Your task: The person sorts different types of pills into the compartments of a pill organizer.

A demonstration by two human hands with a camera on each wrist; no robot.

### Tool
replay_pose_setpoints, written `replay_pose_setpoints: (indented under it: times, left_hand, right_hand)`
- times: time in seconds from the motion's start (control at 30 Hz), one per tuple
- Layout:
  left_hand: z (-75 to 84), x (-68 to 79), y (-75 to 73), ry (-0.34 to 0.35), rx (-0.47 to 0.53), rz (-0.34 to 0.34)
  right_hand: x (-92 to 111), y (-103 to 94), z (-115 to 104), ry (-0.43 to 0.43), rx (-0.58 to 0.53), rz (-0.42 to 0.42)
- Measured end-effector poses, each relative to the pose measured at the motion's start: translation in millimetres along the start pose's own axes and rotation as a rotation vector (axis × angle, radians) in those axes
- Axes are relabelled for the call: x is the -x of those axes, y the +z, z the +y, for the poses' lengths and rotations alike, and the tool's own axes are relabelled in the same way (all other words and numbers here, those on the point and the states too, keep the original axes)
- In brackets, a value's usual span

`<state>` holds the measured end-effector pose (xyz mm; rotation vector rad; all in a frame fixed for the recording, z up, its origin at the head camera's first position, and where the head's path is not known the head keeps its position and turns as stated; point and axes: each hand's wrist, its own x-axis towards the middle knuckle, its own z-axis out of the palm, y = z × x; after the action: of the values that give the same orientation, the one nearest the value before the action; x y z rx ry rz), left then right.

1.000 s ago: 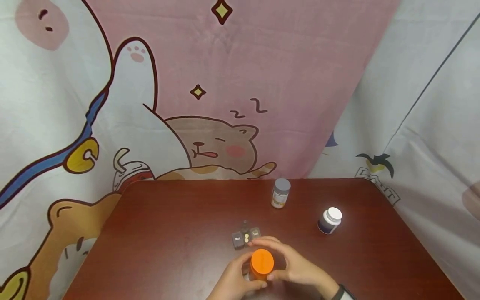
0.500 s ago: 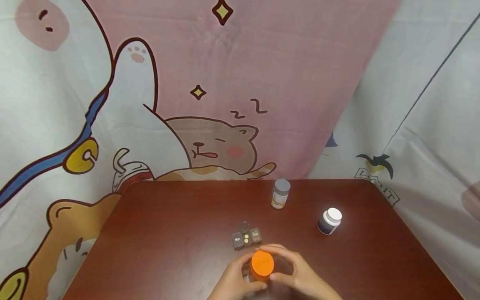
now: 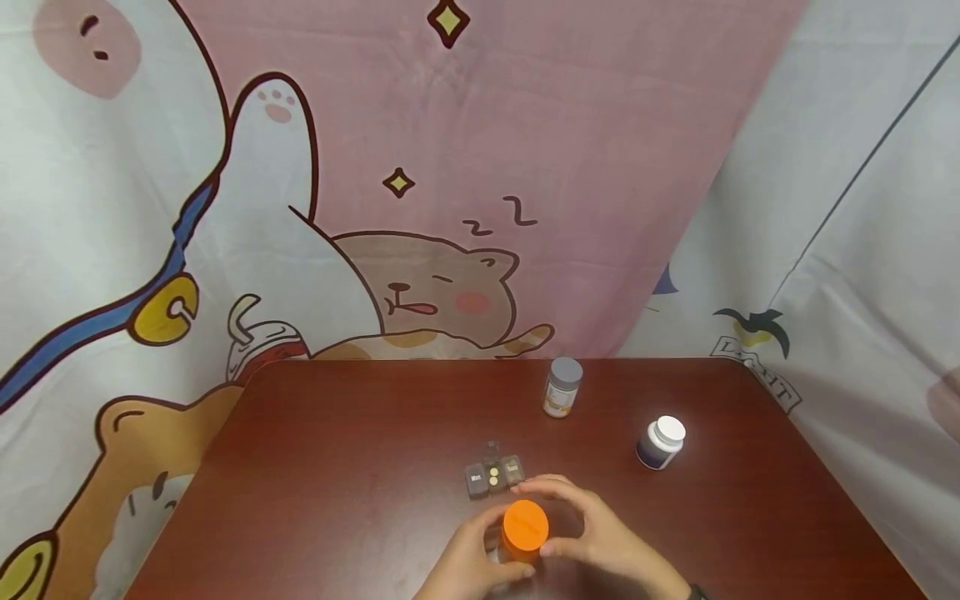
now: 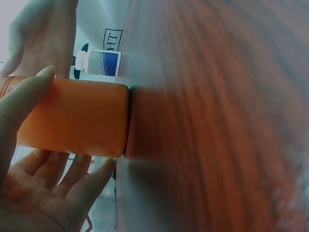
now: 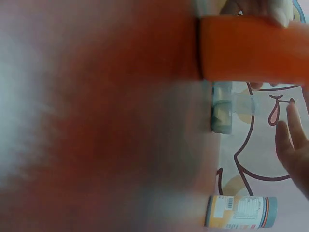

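An orange pill bottle (image 4: 77, 116) stands upright on the table, its orange cap (image 3: 526, 525) facing up. My left hand (image 3: 468, 562) grips the bottle's body, thumb on the near side and fingers around the far side. My right hand (image 3: 607, 537) is spread around the cap, thumb tip right at its edge. The right fingers (image 5: 294, 130) are extended and stand apart from the cap. Just beyond the bottle lies a small grey pill organizer (image 3: 477, 481), its middle compartment's lid raised and two pale pills (image 3: 493, 476) showing inside.
A grey-capped bottle (image 3: 561, 390) stands near the table's back edge. To the right is a white-capped bottle (image 3: 660, 443) with a white and dark blue body. Behind the brown table (image 3: 322, 467) hangs a cartoon-printed cloth (image 3: 600, 167).
My right fingers closed onto the cap half a second ago, then came off it and spread again. The left hand and bottle have stayed in place.
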<state>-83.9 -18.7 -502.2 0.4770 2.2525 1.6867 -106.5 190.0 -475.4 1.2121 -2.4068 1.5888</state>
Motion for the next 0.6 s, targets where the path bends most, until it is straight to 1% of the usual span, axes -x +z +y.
replay_pose_setpoints:
  times: [0.07,0.17,0.23,0.27,0.33,0.4,0.5,0.6]
  left_hand:
    - [-0.9,0.1,-0.5,0.017,-0.002,-0.004]
    - [-1.9,0.2,0.6,0.037,-0.009,-0.009]
    - [-2.2,0.4,1.6,0.044,-0.016,-0.007]
    - [-2.0,0.5,1.9,0.043,-0.018,-0.006]
    - [-1.5,0.7,2.0,0.038,-0.024,-0.004]
    - [-1.1,1.0,1.3,0.025,-0.028,0.001]
    - [-0.5,1.8,-0.7,0.034,-0.039,0.011]
    - [-0.3,2.2,-2.1,0.04,-0.058,0.03]
  right_hand:
    - [-6.1,-0.8,-0.8,0.003,-0.016,-0.059]
    - [-11.0,1.1,-3.2,0.042,-0.039,-0.134]
    - [-12.1,4.7,-5.0,0.078,-0.054,-0.151]
    - [-12.1,6.9,-5.5,0.089,-0.055,-0.145]
    - [-10.7,12.2,-6.8,0.107,-0.052,-0.106]
    - [-8.3,18.7,-8.6,0.129,-0.041,-0.03]
    - [-3.7,31.4,-13.8,0.212,0.003,0.108]
    - [-0.5,45.2,-20.3,0.335,0.057,0.25]
